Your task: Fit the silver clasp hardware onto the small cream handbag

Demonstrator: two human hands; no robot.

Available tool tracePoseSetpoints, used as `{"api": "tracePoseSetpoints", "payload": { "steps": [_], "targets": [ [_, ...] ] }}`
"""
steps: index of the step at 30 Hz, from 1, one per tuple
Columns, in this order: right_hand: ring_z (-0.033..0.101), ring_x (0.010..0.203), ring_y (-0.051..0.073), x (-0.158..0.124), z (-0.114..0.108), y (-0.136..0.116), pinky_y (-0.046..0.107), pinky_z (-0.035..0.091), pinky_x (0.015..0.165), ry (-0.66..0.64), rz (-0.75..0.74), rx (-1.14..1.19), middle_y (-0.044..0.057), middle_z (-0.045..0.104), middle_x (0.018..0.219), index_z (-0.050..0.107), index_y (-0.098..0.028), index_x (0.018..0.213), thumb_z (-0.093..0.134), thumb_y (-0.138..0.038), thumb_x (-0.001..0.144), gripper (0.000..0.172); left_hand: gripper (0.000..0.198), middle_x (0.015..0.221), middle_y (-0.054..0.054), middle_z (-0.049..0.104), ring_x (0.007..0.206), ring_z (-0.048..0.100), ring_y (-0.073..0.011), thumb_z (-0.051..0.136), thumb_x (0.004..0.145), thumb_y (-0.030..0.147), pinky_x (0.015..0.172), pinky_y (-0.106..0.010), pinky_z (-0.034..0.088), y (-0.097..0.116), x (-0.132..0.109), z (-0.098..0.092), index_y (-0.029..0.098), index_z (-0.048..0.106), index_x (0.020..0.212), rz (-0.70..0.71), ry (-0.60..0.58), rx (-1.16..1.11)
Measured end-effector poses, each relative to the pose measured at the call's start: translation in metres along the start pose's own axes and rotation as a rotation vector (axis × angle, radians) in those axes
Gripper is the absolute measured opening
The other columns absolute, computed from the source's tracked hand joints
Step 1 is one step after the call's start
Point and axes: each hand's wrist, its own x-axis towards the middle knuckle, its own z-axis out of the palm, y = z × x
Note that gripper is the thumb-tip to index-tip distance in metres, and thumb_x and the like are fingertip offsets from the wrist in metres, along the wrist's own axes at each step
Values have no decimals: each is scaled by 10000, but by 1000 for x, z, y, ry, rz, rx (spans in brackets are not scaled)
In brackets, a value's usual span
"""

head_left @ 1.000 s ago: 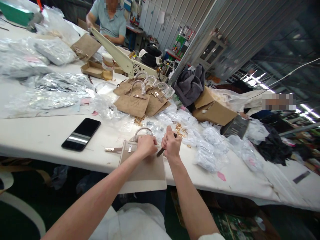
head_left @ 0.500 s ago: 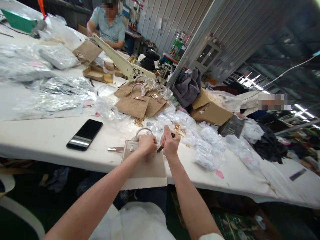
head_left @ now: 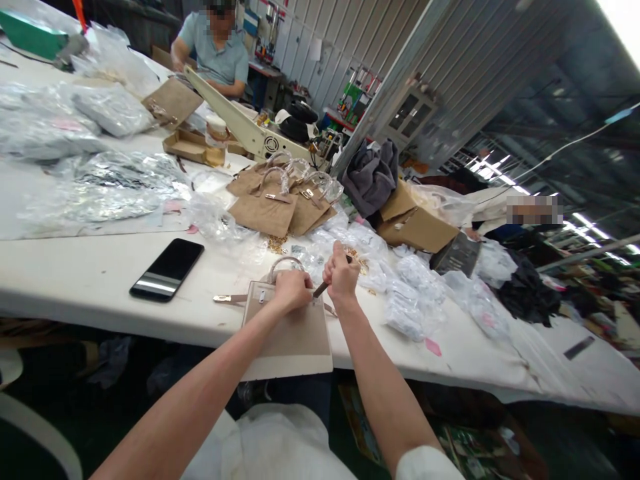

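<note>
A small beige handbag point(head_left: 295, 337) lies flat at the near edge of the white table point(head_left: 75, 267), its wrapped handle point(head_left: 284, 264) pointing away from me. My left hand point(head_left: 293, 291) presses down on the bag's top edge with closed fingers. My right hand point(head_left: 341, 273) is clenched around a dark screwdriver point(head_left: 321, 289), whose tip slants down to the bag's top edge beside my left hand. A metal-tipped strap point(head_left: 229, 299) sticks out to the left of the bag.
A black phone point(head_left: 167, 269) lies left of the bag. Several finished tan bags point(head_left: 280, 200) sit behind, with plastic bags point(head_left: 410, 293) of small parts, cardboard boxes point(head_left: 415, 223) and a sewing machine point(head_left: 240, 120). A person in a light shirt point(head_left: 215, 50) works at the far end.
My right hand has shifted slightly up and turned with the screwdriver. The left hand stays on the bag. The view has drifted a little.
</note>
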Motion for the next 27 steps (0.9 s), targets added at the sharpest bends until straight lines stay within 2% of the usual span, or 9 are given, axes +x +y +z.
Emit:
{"api": "tracePoseSetpoints", "payload": {
  "steps": [3, 6, 12, 17, 21, 24, 27],
  "targets": [
    [254, 349, 62, 2, 7, 7, 234, 190, 296, -34, 31, -56, -109, 313, 461, 356, -266, 588, 865, -676, 823, 695, 247, 1035, -62, 825, 1053, 739, -300, 808, 745, 233, 986, -385, 506, 0, 0, 0, 260, 851, 987, -2, -16, -2],
    [283, 351, 70, -4, 8, 14, 244, 211, 307, -58, 3, -126, -100, 341, 463, 376, -265, 595, 841, -666, 857, 668, 268, 1041, -66, 824, 1060, 737, -303, 808, 746, 233, 988, -381, 506, -3, 3, 1, 250, 855, 1010, 0, -38, -10],
    [347, 367, 92, -32, -8, 22, 263, 278, 348, 46, -154, -147, -85, 359, 471, 396, -261, 608, 738, -667, 965, 640, 368, 1017, 0, 836, 1004, 749, -228, 737, 710, 77, 905, -289, 509, -9, 6, -8, 275, 858, 996, 57, -152, -58],
    [321, 384, 84, -41, -22, 11, 261, 291, 365, 19, -172, -37, -87, 348, 488, 392, -252, 601, 760, -693, 943, 667, 339, 1078, -51, 833, 1048, 744, -270, 748, 731, 106, 932, -331, 519, -2, 2, -10, 236, 858, 1025, 35, -127, -30],
    [303, 392, 79, -40, -19, 6, 254, 296, 371, 28, -202, 26, -89, 336, 500, 382, -247, 603, 763, -663, 959, 667, 321, 1061, -44, 832, 1039, 741, -261, 754, 752, 118, 937, -332, 511, -4, 1, -11, 242, 858, 1030, 28, -106, -28],
    [333, 396, 86, -43, -16, 10, 261, 303, 380, 10, -201, -59, -76, 355, 494, 407, -245, 591, 742, -665, 974, 660, 310, 1052, -42, 828, 1028, 736, -262, 755, 756, 110, 920, -341, 510, -5, 2, -8, 243, 855, 1017, 36, -104, -49],
    [352, 402, 98, -49, -23, 13, 275, 332, 392, 25, -206, -188, -63, 378, 486, 423, -248, 581, 721, -664, 990, 655, 295, 1039, -58, 818, 1035, 725, -271, 760, 758, 86, 946, -370, 515, 0, 4, 3, 234, 850, 996, 49, -118, -88]
  ]
}}
